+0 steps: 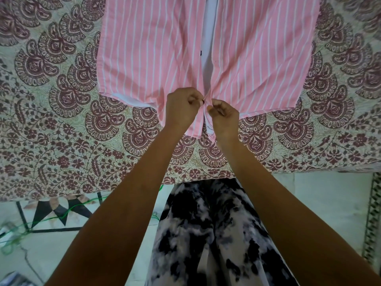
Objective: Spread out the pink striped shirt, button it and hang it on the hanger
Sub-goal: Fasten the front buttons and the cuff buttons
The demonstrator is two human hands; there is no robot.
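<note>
"Since the head view is all we have," asks the student, "where does the shirt lie?"

"Front up on the bed cover, hem toward the near edge, collar end out of frame at the far side. No hanger shows."

"And the hands?"

"Close together at the middle of the hem. The left hand pinches one front edge and the right hand pinches the other, fingers curled, with a small dark button between them. That part of the hem is lifted off the cover."

"How should the cloth handle?"

"Probably light, soft and limp: thin woven fabric, pink with fine white stripes and a pale inner face. It creases toward the pinch and is unlikely to keep its shape. I would hold it at the front edges, just beside each button. Above the hands the front gapes unfastened."

"The cover?"

"Printed cotton, maroon paisley on cream, lying flat with a matt surface."
</note>
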